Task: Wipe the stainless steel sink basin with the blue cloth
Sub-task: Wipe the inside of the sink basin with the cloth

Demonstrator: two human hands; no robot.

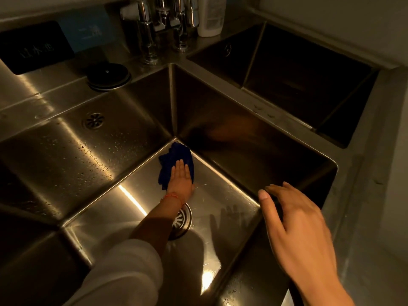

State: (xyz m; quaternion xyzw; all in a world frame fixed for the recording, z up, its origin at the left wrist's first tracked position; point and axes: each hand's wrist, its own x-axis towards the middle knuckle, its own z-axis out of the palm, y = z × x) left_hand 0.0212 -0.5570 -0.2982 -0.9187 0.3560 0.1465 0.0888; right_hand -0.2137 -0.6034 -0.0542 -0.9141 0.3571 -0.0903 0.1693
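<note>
Right hand (295, 221) hovers spread; left hand (180, 178) flat, pressing blue cloth (174, 161) beside drain (182, 219).

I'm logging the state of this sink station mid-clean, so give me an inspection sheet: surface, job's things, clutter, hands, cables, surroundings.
Surface: sink basin floor shiny with streaks; left wall speckled with droplets; drain strainer partly hidden by the forearm.
Job's things: blue cloth bunched in the far corner of the basin floor.
Clutter: white bottle behind the taps; round black lid on the ledge.
Hands: left hand flat on the cloth, pressing it down; right hand open above the basin's right rim, holding nothing.
Cables: nothing seen.
Surroundings: chrome taps at the back; a second, darker basin to the right; black sign on the backsplash.
</note>
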